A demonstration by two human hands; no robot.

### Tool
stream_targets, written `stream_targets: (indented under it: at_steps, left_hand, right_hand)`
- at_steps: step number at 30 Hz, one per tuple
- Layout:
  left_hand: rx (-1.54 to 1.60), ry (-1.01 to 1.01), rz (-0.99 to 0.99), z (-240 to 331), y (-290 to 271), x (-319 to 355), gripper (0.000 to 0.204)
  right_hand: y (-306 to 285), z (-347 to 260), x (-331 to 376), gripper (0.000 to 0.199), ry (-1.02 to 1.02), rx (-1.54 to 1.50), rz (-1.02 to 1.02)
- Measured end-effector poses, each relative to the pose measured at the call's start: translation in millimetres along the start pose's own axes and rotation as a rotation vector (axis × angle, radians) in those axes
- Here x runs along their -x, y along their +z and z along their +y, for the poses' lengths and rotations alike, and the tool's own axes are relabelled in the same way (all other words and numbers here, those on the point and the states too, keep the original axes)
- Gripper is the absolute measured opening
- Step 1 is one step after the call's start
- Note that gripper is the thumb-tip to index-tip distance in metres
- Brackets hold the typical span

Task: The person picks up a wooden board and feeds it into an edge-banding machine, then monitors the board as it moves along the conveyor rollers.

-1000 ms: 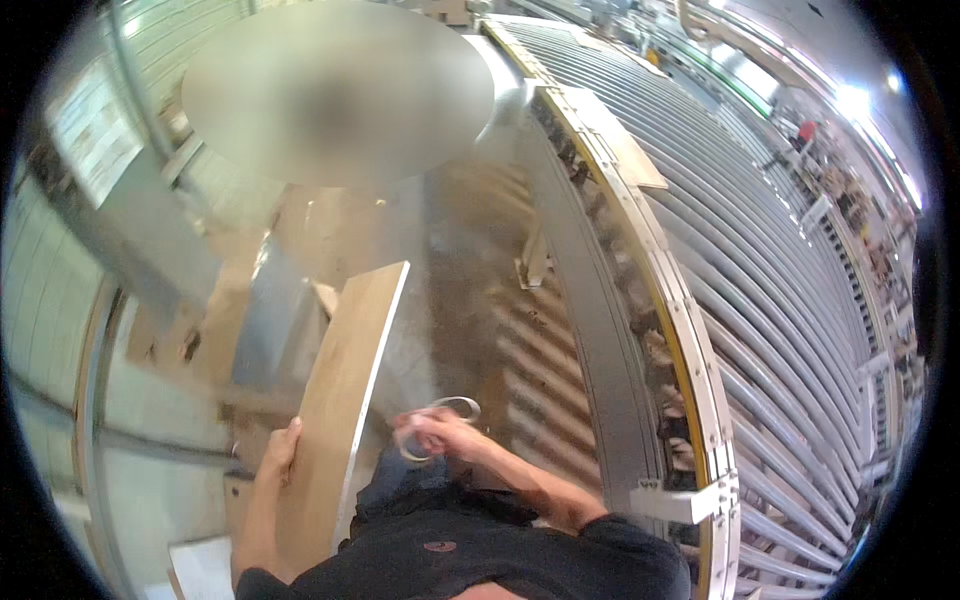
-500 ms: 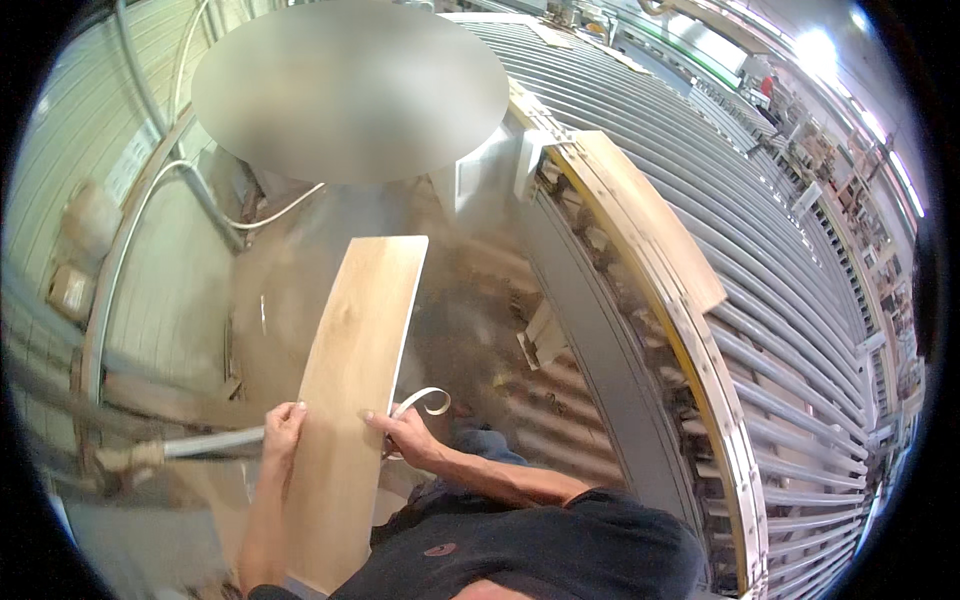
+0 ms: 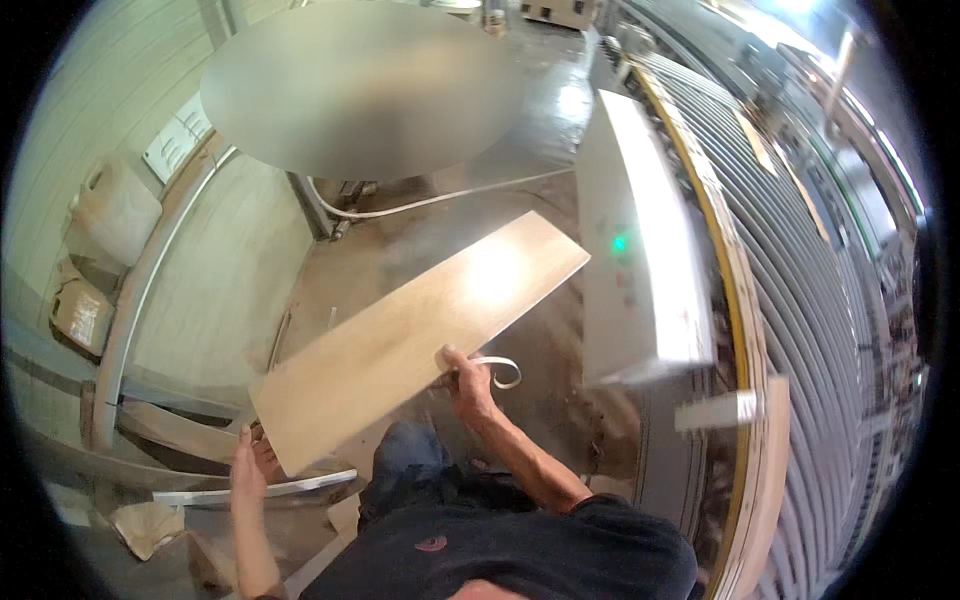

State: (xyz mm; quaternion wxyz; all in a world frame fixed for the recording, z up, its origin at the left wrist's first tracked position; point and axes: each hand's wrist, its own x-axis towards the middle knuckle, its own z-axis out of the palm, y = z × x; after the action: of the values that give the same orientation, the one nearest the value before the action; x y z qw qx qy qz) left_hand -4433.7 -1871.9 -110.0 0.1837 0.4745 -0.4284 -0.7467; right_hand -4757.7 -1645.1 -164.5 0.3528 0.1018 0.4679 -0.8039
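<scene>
Long rectangular pale-brown wood-grained panel (image 3: 400,345), probably stiff and light, best held by edges: right hand (image 3: 468,385) pinching one, left hand (image 3: 252,462) part-open, contact uncertain.

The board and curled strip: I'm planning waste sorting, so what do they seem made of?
Board: probably wood or wood-look laminate, smooth and semi-gloss; tan surface with a bright reflection.
Curled strip: perhaps plastic, finish unclear; thin, whitish and bent round.

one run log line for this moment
left hand at lower-left end of wood-toned board | right hand gripping its long edge | curled pale strip by right hand | roller conveyor at right
</scene>
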Motion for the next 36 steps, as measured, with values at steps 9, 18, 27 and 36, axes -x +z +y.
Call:
stream_targets:
  at_steps: [9,18,27,36]
  left_hand:
    - [0.503,0.053,-0.062,79,185,-271,0.055]
    - [0.523,0.191,-0.232,265,372,-533,0.062]
    - [0.431,0.359,-0.372,412,450,-780,0.047]
    - [0.370,0.242,-0.387,438,433,-980,0.040]
  right_hand:
    - [130,-99,-304,0.014,-0.160,-0.001,-0.007]
    - [221,-251,-555,0.032,-0.214,0.105,-0.246]
    - [145,-189,-658,0.029,0.132,0.451,0.096]
    - [144,-173,-679,0.025,0.120,0.328,0.561]
